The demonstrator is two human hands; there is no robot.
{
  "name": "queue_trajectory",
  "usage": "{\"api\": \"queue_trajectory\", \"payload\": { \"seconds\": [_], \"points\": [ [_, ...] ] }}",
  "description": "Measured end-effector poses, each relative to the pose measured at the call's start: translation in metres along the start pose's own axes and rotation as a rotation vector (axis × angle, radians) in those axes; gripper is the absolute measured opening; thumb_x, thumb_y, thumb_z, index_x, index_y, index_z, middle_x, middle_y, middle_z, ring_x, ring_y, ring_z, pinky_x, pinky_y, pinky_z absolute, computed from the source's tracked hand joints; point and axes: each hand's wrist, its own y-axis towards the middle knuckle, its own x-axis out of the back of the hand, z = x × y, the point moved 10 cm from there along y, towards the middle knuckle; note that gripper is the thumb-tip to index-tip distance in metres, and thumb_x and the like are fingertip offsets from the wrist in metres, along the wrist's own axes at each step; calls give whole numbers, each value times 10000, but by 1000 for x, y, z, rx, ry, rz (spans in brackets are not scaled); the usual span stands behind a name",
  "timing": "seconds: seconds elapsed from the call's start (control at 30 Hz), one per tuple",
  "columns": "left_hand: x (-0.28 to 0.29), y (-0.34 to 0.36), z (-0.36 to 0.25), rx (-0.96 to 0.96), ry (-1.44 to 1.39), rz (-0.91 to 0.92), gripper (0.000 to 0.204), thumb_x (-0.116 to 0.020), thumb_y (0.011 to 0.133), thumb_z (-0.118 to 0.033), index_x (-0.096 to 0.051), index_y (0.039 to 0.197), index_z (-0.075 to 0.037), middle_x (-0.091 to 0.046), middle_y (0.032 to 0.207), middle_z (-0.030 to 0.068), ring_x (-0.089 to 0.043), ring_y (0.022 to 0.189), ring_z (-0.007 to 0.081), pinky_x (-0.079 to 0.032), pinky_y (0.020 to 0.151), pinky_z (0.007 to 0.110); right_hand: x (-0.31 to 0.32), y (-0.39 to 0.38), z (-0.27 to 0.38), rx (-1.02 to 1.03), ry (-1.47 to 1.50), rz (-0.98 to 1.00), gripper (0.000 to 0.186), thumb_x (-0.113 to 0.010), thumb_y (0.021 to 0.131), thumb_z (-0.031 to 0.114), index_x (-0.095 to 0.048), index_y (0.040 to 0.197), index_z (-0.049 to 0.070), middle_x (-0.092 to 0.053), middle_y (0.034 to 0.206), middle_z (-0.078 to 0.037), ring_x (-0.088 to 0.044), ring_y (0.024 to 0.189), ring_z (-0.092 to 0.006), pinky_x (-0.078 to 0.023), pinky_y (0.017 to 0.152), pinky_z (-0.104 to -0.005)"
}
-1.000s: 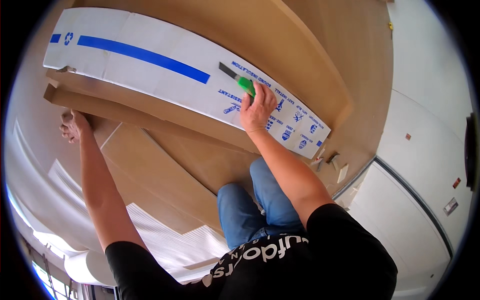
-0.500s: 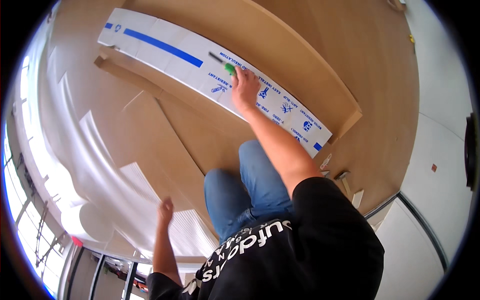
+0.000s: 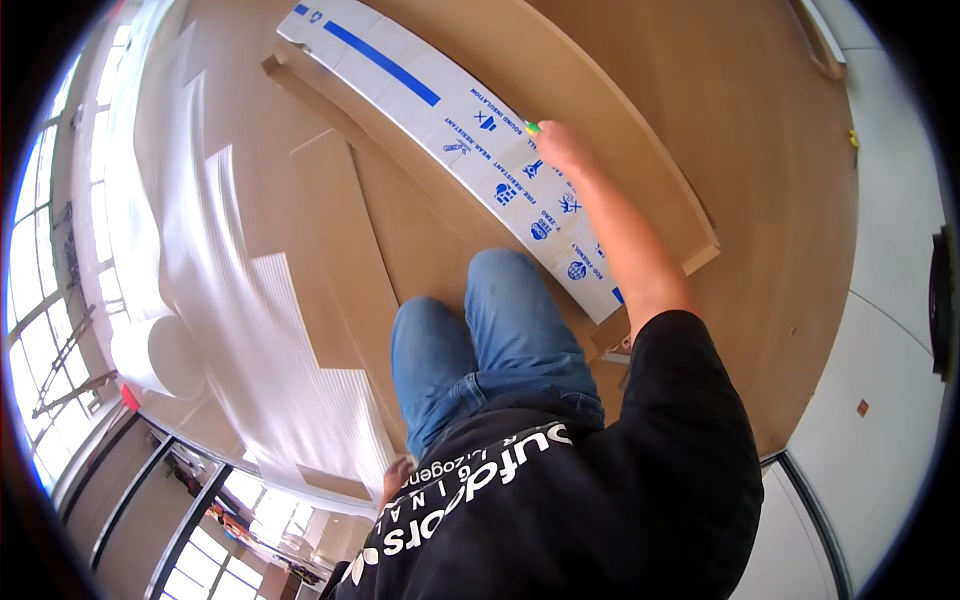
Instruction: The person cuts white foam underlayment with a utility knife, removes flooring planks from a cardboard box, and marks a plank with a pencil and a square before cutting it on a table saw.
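Note:
A long white carton (image 3: pixel 455 125) with blue print lies ahead of my knees, brown cardboard flaps spread along both its long sides. My right hand (image 3: pixel 562 150) is closed on a green utility knife (image 3: pixel 533 128) at the carton's far long edge. Only a bit of the knife's green body shows past my fingers; its blade cannot be made out. Low beside my left hip, my left hand (image 3: pixel 398 474) is near the white foam sheet, partly hidden by my shirt. Its fingers are too small and covered to read.
Rippled white foam sheet (image 3: pixel 245 340) spreads over the floor at the left, with a thick white roll (image 3: pixel 160 357) beyond it. A flat cardboard piece (image 3: pixel 335 250) lies left of my knees. Small pieces (image 3: pixel 618 352) lie by the carton's near right end. White panels (image 3: pixel 890 300) stand at far right.
My right hand has moved right to the carton's far edge with the knife. My left hand has drawn back toward my hip. The whole view has shifted, uncovering more of the left side.

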Motion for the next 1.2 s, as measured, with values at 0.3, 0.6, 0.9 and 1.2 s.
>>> {"api": "queue_trajectory", "payload": {
  "seconds": [0.3,0.6,0.9,1.2],
  "points": [
    [39,59,-78,225,-668,-112,452,-562,1055,-264,-555,1433,-16,-690,1288,118,-688,1067,203,-491,827,285,-9,-97,-111,58,-634,432,201,-656,834,114,-780,916,-20,-735,1022,-266,-738,952,-389,-583,790,-461],
    [5,80,-99,-60,-438,-3,347,-582,1047,-183,-649,1304,41,-728,1161,112,-678,1028,193,-513,941,307,-12,-254,-273,-285,-298,302,232,-616,881,77,-759,1051,10,-731,1107,-231,-709,1048,-396,-569,846,-496],
    [1,98,-68,3,-590,-21,392,-590,1058,-244,-645,1341,21,-725,1231,124,-660,1135,225,-508,963,323,2,-335,-307,-379,-343,181,197,-683,893,158,-777,1030,54,-748,1133,-184,-717,1078,-366,-585,871,-469],
    [15,90,-22,-187,-41,-91,377,-646,1002,-225,-660,1314,-14,-740,1147,103,-680,1028,189,-535,859,320,-38,-379,-286,-635,76,50,485,-513,958,137,-463,1425,17,-661,1271,-302,-651,1202,-422,-530,996,-497]
  ]
}}
